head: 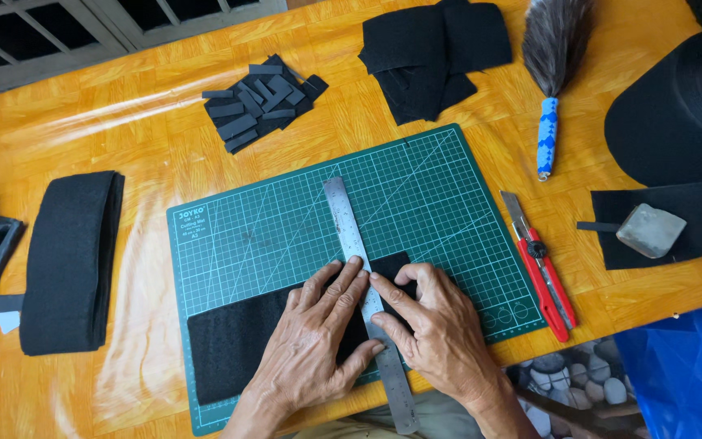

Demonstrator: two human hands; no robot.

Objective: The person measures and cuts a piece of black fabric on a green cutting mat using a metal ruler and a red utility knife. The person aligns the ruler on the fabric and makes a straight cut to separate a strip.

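Note:
A steel ruler [344,215] lies lengthwise across a strip of black felt [229,341] on a green cutting mat [286,219]. My left hand [314,341] presses flat on the felt and the ruler's left edge. On the ruler's right side rests my right hand [440,329], with its fingertips touching the metal. Neither hand grips anything.
A red utility knife [542,272] lies right of the mat. Small cut black strips [257,102] and folded black pieces [436,53] sit behind it. A black fabric roll [71,260] lies left. At the right are a feather duster [550,81], a grey stone [650,230] and a large black roll [680,106].

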